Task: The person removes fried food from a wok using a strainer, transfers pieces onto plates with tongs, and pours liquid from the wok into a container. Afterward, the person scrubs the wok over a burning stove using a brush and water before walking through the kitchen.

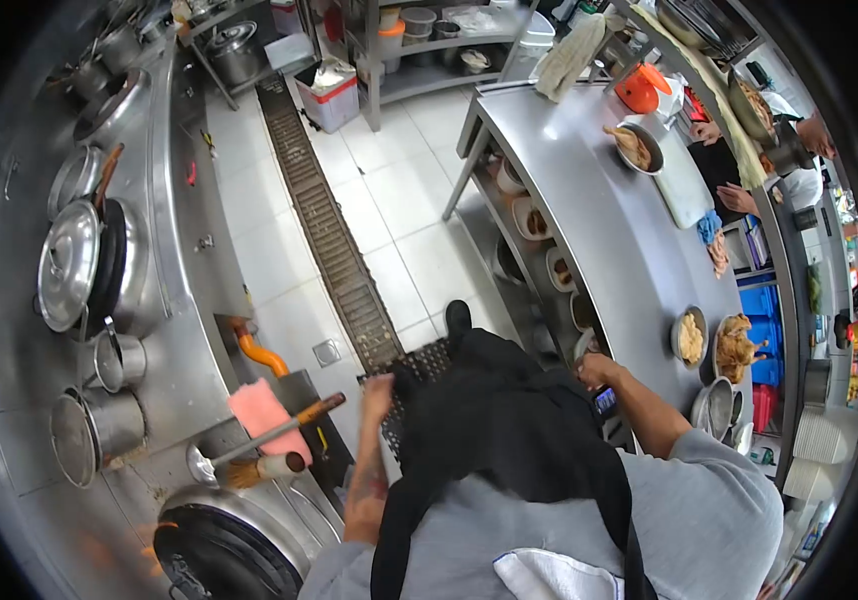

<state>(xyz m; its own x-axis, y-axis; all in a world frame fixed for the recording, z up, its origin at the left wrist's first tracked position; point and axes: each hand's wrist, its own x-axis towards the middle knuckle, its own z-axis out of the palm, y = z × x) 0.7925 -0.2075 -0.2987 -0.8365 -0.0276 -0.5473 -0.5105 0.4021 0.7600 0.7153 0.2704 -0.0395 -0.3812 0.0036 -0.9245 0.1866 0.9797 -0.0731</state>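
My left hand (377, 397) hangs beside the black apron (499, 430), over the perforated dark floor mat (427, 358). It is smeared by motion, so its fingers do not show clearly. At the near edge of the steel counter (614, 260), my right hand (599, 371) has its fingers curled inward. Whatever those fingers may hold is hidden. Close to that hand, a white bowl (584, 343) shows on the shelf below the counter. A small device with a lit display (605, 402) is just beneath my right wrist.
Left is the stove with a lidded pot (71, 262), a ladle (269, 440) and a wok (224, 560). On the right counter are a bowl of chicken (639, 147), a cutting board (684, 185) and a roast chicken (737, 348). Another person's hand (739, 199) is beyond. A drain grate (319, 210) crosses the floor.
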